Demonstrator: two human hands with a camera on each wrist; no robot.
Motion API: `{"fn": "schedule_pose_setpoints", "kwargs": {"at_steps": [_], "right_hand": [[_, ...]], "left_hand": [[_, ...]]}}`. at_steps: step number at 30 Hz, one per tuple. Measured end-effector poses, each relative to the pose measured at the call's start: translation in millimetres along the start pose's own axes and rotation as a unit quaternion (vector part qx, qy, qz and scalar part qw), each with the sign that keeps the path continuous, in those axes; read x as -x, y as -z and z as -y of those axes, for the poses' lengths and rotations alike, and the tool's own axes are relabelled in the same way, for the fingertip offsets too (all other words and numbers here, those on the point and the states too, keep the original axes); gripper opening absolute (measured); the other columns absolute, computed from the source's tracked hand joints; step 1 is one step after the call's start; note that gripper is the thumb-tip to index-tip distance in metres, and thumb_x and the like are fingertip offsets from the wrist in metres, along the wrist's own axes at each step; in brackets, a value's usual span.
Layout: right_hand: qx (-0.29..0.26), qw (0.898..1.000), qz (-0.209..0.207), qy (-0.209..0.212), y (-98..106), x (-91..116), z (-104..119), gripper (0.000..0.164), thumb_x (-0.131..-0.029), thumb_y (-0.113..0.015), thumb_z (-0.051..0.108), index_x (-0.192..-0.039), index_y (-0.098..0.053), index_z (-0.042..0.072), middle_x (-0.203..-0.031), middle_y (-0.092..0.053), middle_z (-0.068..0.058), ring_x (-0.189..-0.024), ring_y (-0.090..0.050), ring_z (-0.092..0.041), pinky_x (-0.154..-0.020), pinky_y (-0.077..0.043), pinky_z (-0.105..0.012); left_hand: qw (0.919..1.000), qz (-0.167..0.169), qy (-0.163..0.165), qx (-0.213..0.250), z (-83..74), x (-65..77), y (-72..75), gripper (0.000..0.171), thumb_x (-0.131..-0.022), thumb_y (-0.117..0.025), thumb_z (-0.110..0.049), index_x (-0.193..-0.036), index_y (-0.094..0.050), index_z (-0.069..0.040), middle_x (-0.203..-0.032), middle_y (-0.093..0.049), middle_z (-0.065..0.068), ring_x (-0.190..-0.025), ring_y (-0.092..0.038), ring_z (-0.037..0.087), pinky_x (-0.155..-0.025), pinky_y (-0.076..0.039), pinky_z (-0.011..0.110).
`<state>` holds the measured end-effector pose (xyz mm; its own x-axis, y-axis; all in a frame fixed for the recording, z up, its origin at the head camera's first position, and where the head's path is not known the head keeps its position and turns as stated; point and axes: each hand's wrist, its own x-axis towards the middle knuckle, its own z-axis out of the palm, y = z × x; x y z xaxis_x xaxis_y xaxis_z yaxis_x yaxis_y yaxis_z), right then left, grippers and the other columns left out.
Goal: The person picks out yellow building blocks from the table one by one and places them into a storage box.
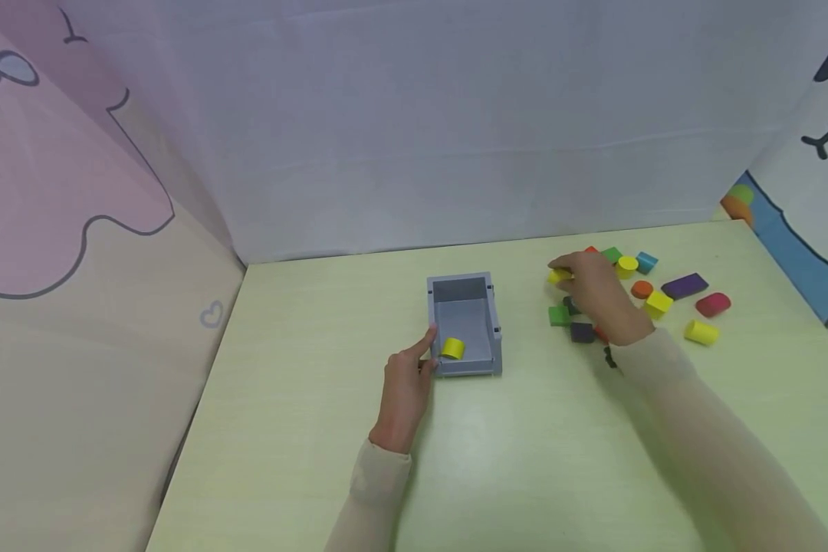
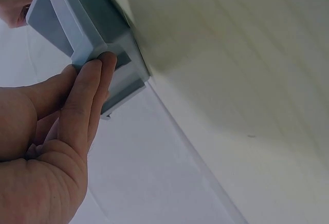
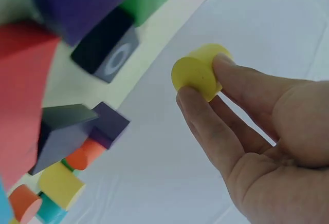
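Note:
My right hand point(image 1: 596, 291) pinches a yellow cylinder block point(image 3: 200, 72) between thumb and fingertips, above the near-left part of the block pile. In the right wrist view the cylinder's round end shows, held apart from the other blocks. My left hand point(image 1: 405, 391) touches the outside of the grey plastic box point(image 1: 494, 354) at its near-left corner. In the left wrist view, its fairly straight fingers point(image 2: 82, 98) rest against the box wall, with the thumb near the rim. Inside the box, near its front end, lies another yellow cylinder point(image 1: 453, 349).
Loose coloured blocks lie on the table right of the box: a purple block point(image 1: 685, 286), a red block point(image 1: 714, 304), a yellow cube point(image 1: 658, 304), a yellow cylinder point(image 1: 701, 332), a green block point(image 1: 559, 316) and several others. Cloth walls point(image 1: 455, 138) stand behind and beside the table.

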<state>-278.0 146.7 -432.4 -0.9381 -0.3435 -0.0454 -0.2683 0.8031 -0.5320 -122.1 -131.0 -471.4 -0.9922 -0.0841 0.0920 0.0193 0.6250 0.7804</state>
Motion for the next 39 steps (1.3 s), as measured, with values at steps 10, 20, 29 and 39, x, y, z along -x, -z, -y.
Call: {"fn": "schedule_pose_setpoints", "kwargs": {"at_steps": [10, 20, 29, 39], "right_hand": [[-0.003, 0.999, -0.025, 0.036, -2.4, 6.5, 32.1, 0.036, -0.08, -0.066, 0.0, -0.116, -0.06, 0.004, -0.114, -0.058, -0.016, -0.099, -0.052, -0.03, -0.083, -0.045, -0.049], [-0.015, 0.994, -0.046, 0.094, -13.4, 11.9, 56.9, 0.038, -0.079, -0.069, 0.004, -0.115, -0.061, 0.009, -0.108, -0.062, -0.008, -0.092, -0.056, -0.022, -0.077, -0.05, -0.042], [-0.031, 0.992, -0.062, 0.108, -20.3, 13.7, 62.9, 0.038, -0.078, -0.069, 0.003, -0.114, -0.061, 0.01, -0.108, -0.062, -0.006, -0.092, -0.057, -0.021, -0.077, -0.05, -0.04], [-0.046, 0.985, -0.069, 0.151, -24.0, 17.7, 76.2, 0.039, -0.077, -0.07, 0.001, -0.114, -0.062, 0.01, -0.108, -0.062, -0.005, -0.092, -0.056, -0.018, -0.076, -0.051, -0.037]], "left_hand": [[1.0, 0.001, 0.004, 0.001, -0.2, -0.4, 0.4, 0.055, -0.084, -0.063, -0.002, -0.132, -0.045, -0.021, -0.118, -0.056, 0.016, -0.064, -0.055, 0.011, -0.049, -0.041, 0.024], [1.0, -0.004, -0.001, 0.004, 0.6, -0.2, 0.3, 0.055, -0.083, -0.063, -0.002, -0.131, -0.046, -0.022, -0.119, -0.055, 0.016, -0.066, -0.057, 0.014, -0.049, -0.042, 0.025], [0.9998, -0.006, -0.019, 0.001, 3.9, -0.7, -1.6, 0.056, -0.083, -0.064, -0.002, -0.132, -0.045, -0.021, -0.12, -0.055, 0.013, -0.066, -0.057, 0.01, -0.05, -0.044, 0.024], [0.9999, -0.004, -0.01, 0.006, 2.2, -0.1, -1.0, 0.056, -0.083, -0.064, -0.002, -0.132, -0.045, -0.022, -0.119, -0.056, 0.015, -0.068, -0.059, 0.011, -0.049, -0.043, 0.024]]}}
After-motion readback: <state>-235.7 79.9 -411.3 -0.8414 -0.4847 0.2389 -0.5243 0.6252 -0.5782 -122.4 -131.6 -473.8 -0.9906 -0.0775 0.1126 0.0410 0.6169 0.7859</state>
